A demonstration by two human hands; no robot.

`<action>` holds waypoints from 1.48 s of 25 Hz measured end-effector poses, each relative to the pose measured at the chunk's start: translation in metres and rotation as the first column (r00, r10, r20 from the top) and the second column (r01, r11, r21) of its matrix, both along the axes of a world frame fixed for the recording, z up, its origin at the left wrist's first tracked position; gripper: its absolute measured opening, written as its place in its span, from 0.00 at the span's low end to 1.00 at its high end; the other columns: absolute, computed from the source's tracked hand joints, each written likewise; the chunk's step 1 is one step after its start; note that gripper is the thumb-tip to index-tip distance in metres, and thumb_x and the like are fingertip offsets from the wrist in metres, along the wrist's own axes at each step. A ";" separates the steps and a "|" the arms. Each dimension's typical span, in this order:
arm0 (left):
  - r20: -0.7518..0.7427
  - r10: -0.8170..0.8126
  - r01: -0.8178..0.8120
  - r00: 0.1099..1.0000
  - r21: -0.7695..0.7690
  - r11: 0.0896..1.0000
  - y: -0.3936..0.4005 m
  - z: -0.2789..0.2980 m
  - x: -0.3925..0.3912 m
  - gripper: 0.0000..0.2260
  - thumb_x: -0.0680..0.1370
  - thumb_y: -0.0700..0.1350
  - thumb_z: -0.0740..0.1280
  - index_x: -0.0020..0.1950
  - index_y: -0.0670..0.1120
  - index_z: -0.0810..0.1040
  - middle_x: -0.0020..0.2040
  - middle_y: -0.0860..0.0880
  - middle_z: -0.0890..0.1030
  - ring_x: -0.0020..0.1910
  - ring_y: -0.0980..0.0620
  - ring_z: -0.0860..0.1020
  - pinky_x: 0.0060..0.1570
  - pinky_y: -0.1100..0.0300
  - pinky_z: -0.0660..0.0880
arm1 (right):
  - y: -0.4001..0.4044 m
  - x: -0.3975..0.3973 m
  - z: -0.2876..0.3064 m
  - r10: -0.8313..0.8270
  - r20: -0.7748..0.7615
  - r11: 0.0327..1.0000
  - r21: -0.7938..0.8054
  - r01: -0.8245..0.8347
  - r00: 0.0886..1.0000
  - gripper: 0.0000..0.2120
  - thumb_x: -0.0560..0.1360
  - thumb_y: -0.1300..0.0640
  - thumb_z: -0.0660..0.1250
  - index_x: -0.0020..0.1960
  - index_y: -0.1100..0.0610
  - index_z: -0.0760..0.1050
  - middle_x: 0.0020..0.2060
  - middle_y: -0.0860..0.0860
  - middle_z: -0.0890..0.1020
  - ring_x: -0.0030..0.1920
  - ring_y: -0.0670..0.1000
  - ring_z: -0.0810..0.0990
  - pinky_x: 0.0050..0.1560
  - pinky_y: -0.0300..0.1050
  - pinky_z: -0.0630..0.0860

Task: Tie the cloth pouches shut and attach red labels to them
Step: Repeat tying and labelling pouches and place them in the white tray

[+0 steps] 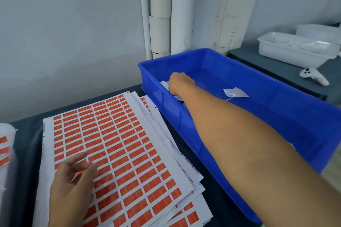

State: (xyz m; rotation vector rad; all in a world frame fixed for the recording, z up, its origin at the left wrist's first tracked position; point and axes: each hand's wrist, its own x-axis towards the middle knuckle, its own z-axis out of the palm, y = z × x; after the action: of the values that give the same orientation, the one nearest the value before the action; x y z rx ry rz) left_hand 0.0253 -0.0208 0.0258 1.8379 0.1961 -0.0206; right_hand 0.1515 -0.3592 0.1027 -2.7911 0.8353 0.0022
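Pouches (235,93) lie in the blue bin (276,116); right hand (178,83) reaches in, seemingly gripping white cloth, fingers hidden; left hand (73,180), fingers relaxed, steadies the label sheet (129,143).

White pipes (160,13) are running down the wall corner. A white tray (297,49) is sitting on a dark side table (273,69), with a white game controller (313,76) lying near it.

Small white cloth pouch (235,93), crumpled, string trailing, lies inside blue plastic crate (276,116). Fanned white sheets of red rectangular labels (118,145) lie just left of crate.
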 end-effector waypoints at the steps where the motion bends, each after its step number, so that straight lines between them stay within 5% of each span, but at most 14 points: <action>1: -0.003 -0.004 0.004 1.000 -0.004 1.000 0.000 0.001 0.000 0.12 0.80 0.47 0.72 0.62 0.56 0.75 0.52 0.51 0.81 0.55 0.43 0.79 0.58 0.39 0.77 | 0.001 0.000 0.000 0.017 -0.005 1.000 0.002 -0.017 1.000 0.04 0.79 0.56 0.68 0.47 0.55 0.74 0.42 0.51 0.78 0.38 0.52 0.76 0.33 0.46 0.70; 5: 0.000 -0.006 0.006 1.000 0.004 1.000 0.001 0.001 -0.002 0.13 0.80 0.46 0.72 0.62 0.54 0.75 0.52 0.48 0.82 0.54 0.42 0.80 0.60 0.37 0.77 | -0.003 -0.002 -0.004 0.147 -0.127 0.989 0.043 -0.143 0.981 0.09 0.78 0.58 0.67 0.58 0.56 0.79 0.49 0.53 0.80 0.45 0.55 0.78 0.49 0.50 0.79; 14: 0.005 -0.022 0.022 1.000 -0.009 1.000 0.001 0.001 -0.002 0.13 0.80 0.46 0.71 0.63 0.53 0.75 0.52 0.48 0.82 0.55 0.40 0.80 0.60 0.36 0.77 | -0.001 0.001 -0.013 0.050 0.149 0.997 0.057 -0.059 0.988 0.06 0.82 0.55 0.65 0.56 0.55 0.77 0.47 0.52 0.81 0.45 0.53 0.80 0.47 0.49 0.81; 19: 0.009 -0.002 0.002 1.000 -0.046 0.999 0.004 -0.005 0.002 0.12 0.80 0.46 0.71 0.61 0.55 0.75 0.50 0.50 0.82 0.50 0.47 0.80 0.49 0.50 0.79 | -0.005 0.003 0.000 -0.024 0.227 0.993 0.115 -0.003 0.974 0.08 0.79 0.56 0.62 0.41 0.55 0.69 0.36 0.51 0.73 0.34 0.53 0.71 0.30 0.45 0.66; 22: 0.020 0.000 0.001 1.000 -0.060 0.998 0.005 -0.009 0.002 0.11 0.80 0.45 0.71 0.60 0.55 0.76 0.49 0.50 0.82 0.48 0.49 0.80 0.53 0.48 0.80 | -0.001 0.009 0.020 -0.057 0.362 0.994 0.103 0.021 0.930 0.05 0.82 0.57 0.59 0.47 0.55 0.69 0.36 0.51 0.73 0.35 0.53 0.73 0.29 0.45 0.65; 27: 0.043 -0.017 0.020 0.999 -0.086 0.996 0.008 -0.012 0.002 0.10 0.79 0.46 0.72 0.56 0.58 0.76 0.49 0.53 0.81 0.48 0.52 0.80 0.42 0.62 0.75 | 0.011 0.007 0.043 -0.034 0.438 0.996 0.089 -0.006 0.898 0.04 0.82 0.56 0.59 0.50 0.55 0.71 0.38 0.50 0.75 0.37 0.52 0.74 0.29 0.44 0.65; 30: 0.061 -0.040 0.045 0.997 -0.090 0.995 0.008 -0.012 0.001 0.10 0.79 0.46 0.72 0.57 0.58 0.76 0.50 0.54 0.81 0.48 0.53 0.80 0.41 0.65 0.74 | 0.036 0.001 0.063 -0.009 0.608 0.973 0.189 -0.133 0.794 0.05 0.81 0.54 0.62 0.50 0.56 0.73 0.39 0.48 0.77 0.40 0.52 0.78 0.33 0.47 0.74; 34: 0.091 -0.043 0.053 0.995 -0.107 0.993 0.008 -0.006 -0.003 0.10 0.79 0.48 0.71 0.57 0.60 0.75 0.49 0.57 0.81 0.46 0.52 0.82 0.37 0.68 0.77 | 0.094 -0.015 0.089 -0.024 0.764 0.857 0.347 -0.380 0.644 0.04 0.78 0.52 0.64 0.49 0.53 0.75 0.42 0.44 0.80 0.40 0.51 0.84 0.40 0.47 0.77; 37: 0.124 -0.018 0.040 0.992 -0.170 0.985 0.011 0.001 -0.007 0.08 0.78 0.55 0.70 0.55 0.64 0.76 0.50 0.62 0.82 0.47 0.59 0.84 0.31 0.70 0.78 | 0.147 -0.043 0.080 -0.023 0.738 0.587 0.556 -0.589 0.674 0.05 0.78 0.50 0.67 0.47 0.51 0.77 0.40 0.49 0.84 0.30 0.43 0.80 0.31 0.38 0.73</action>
State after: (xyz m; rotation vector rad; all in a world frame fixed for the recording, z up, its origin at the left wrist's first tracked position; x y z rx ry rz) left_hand 0.0188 -0.0095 0.0271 1.6631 0.0789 0.0530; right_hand 0.1089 -0.2126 0.1830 -1.8018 0.0563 -0.4804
